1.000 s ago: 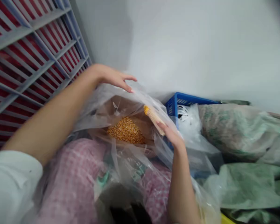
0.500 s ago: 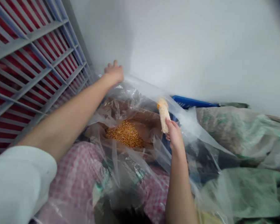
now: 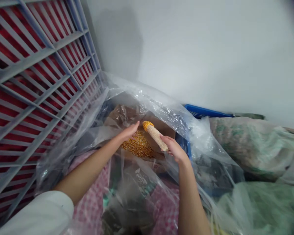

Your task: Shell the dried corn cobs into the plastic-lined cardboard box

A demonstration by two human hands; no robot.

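My right hand grips the lower end of a corn cob, which tilts up to the left. Most of the cob is stripped pale, with yellow kernels left only round its far tip. Close to that tip, on its left, is my left hand, fingers stretched out and holding nothing. Below both hands lies a heap of loose corn kernels on brown paper or cardboard. A clear plastic sheet spreads around the brown lining and over my lap.
On the left rises a grey slatted plastic crate with red showing through it. A white wall stands behind. To the right are a blue basket, a whitish woven sack and a green sack.
My left hand has come down from the plastic's far edge to beside the cob's tip. My right hand has brought the cob left and lower, tilting it further toward the left.
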